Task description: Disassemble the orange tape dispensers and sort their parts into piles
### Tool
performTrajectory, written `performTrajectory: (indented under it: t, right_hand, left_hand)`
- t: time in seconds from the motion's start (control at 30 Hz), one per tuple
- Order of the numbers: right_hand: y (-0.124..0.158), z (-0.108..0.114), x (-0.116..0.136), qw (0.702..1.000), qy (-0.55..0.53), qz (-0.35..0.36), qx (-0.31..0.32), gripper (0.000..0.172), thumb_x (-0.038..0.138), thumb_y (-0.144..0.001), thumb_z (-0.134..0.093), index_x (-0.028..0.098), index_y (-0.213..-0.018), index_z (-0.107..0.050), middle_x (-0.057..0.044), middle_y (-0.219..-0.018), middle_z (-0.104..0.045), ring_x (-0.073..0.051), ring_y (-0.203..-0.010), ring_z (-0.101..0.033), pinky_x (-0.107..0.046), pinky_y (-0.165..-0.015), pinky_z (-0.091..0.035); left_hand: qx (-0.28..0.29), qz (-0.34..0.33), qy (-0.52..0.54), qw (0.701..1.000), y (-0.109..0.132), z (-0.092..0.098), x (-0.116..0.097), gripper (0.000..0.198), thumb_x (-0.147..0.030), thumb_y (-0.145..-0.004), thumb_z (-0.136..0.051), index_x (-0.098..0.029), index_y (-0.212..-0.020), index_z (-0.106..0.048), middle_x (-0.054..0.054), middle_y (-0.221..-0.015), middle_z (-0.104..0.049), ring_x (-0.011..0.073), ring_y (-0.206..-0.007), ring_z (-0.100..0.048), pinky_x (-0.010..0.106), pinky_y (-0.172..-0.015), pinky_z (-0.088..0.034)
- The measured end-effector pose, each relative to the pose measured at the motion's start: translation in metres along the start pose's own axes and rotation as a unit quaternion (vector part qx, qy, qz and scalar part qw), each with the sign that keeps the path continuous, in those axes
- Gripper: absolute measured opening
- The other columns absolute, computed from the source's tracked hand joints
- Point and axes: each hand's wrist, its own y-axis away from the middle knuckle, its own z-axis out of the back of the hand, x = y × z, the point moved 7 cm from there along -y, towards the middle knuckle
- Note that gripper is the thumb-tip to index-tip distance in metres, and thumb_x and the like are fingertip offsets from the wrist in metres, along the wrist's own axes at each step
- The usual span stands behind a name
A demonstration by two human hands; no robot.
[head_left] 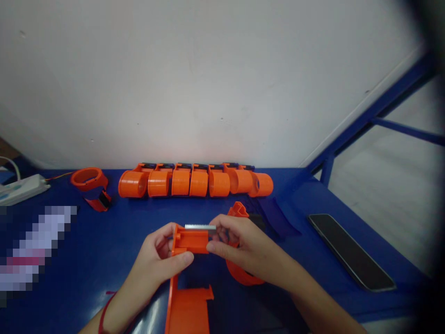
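Note:
My left hand [162, 253] and my right hand [243, 246] together hold an orange plastic tape dispenser part [191, 241] above the table. A serrated metal cutter blade [200, 227] runs along its far edge, and my right fingers pinch its right end. Below my hands, a flat orange plastic piece [187, 311] lies on the table. A curved orange dispenser part [239, 273] sits partly hidden behind my right hand. Farther back stands a row of several orange tape dispensers [194, 183].
An orange ring-shaped part [89, 179] and a red-and-black piece [99, 202] lie at the back left, near a white power strip [22, 189]. A black smartphone [351, 250] lies on the right of the blue table [104, 241]. A blurred patch covers the left side.

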Motion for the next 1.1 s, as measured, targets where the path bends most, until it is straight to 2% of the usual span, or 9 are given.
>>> performTrajectory:
  t: [0.13,0.33,0.53,0.7,0.83,0.97,1.1]
  right_hand:
    - [-0.002,-0.002,-0.005,0.998,-0.047,0.014,-0.037,0.022,0.029,-0.089,-0.056,0.018,-0.071,-0.051,0.007,-0.057,-0.039,-0.007,-0.051,-0.034,-0.021,-0.047,-0.025]
    - [0.000,0.001,-0.002,0.997,-0.021,0.038,-0.070,0.028,0.026,-0.088,-0.056,0.019,-0.064,-0.045,0.008,-0.055,-0.037,-0.007,-0.050,-0.033,-0.021,-0.048,-0.025]
    - [0.009,0.014,-0.014,0.995,-0.033,0.005,-0.093,0.031,0.034,-0.089,-0.053,0.019,-0.064,-0.041,0.007,-0.056,-0.035,-0.008,-0.051,-0.031,-0.021,-0.046,-0.024]
    - [0.043,0.052,-0.038,0.985,-0.027,-0.056,-0.160,0.030,0.041,-0.088,-0.051,0.019,-0.067,-0.048,0.004,-0.061,-0.043,-0.010,-0.055,-0.038,-0.021,-0.049,-0.030]
    - [0.090,0.077,-0.075,0.963,0.065,-0.156,-0.209,0.034,0.047,-0.086,-0.049,0.021,-0.064,-0.050,0.003,-0.058,-0.044,-0.012,-0.054,-0.040,-0.023,-0.049,-0.032]
    - [0.118,0.064,-0.111,0.950,0.102,-0.232,-0.182,0.037,0.048,-0.085,-0.046,0.021,-0.060,-0.050,0.002,-0.055,-0.048,-0.014,-0.053,-0.045,-0.025,-0.050,-0.034]
    - [0.116,0.041,-0.128,0.943,0.101,-0.267,-0.171,0.037,0.045,-0.087,-0.042,0.021,-0.059,-0.050,0.001,-0.056,-0.054,-0.015,-0.054,-0.049,-0.026,-0.052,-0.034]
  left_hand:
    - [-0.015,0.011,0.022,1.000,0.000,-0.003,-0.001,0.032,-0.037,-0.059,-0.083,-0.017,-0.079,-0.069,-0.007,-0.054,-0.051,0.0046,-0.046,-0.038,0.014,-0.043,-0.031]
    - [-0.030,0.033,0.017,0.999,0.001,-0.004,-0.003,0.033,-0.042,-0.059,-0.080,-0.016,-0.073,-0.065,-0.007,-0.050,-0.046,0.0056,-0.045,-0.033,0.016,-0.042,-0.028]
    - [-0.073,0.044,-0.018,0.996,0.002,0.004,-0.003,0.029,-0.042,-0.064,-0.074,-0.016,-0.070,-0.060,-0.006,-0.049,-0.046,0.0077,-0.046,-0.033,0.019,-0.044,-0.027]
    - [-0.089,0.062,-0.052,0.993,0.000,0.013,0.006,0.032,-0.046,-0.067,-0.071,-0.018,-0.068,-0.055,-0.007,-0.048,-0.045,0.0083,-0.045,-0.032,0.020,-0.044,-0.023]
    - [-0.097,0.071,-0.069,0.990,-0.001,0.016,0.011,0.033,-0.048,-0.068,-0.070,-0.019,-0.070,-0.056,-0.007,-0.049,-0.046,0.0089,-0.046,-0.034,0.021,-0.044,-0.024]
    - [-0.108,0.078,-0.077,0.988,-0.002,0.014,0.011,0.035,-0.050,-0.067,-0.071,-0.019,-0.065,-0.054,-0.006,-0.048,-0.047,0.0085,-0.045,-0.035,0.020,-0.044,-0.026]
    - [-0.133,0.093,-0.071,0.984,0.000,0.013,0.012,0.035,-0.047,-0.065,-0.073,-0.019,-0.061,-0.052,-0.007,-0.048,-0.047,0.0076,-0.044,-0.035,0.019,-0.043,-0.027]
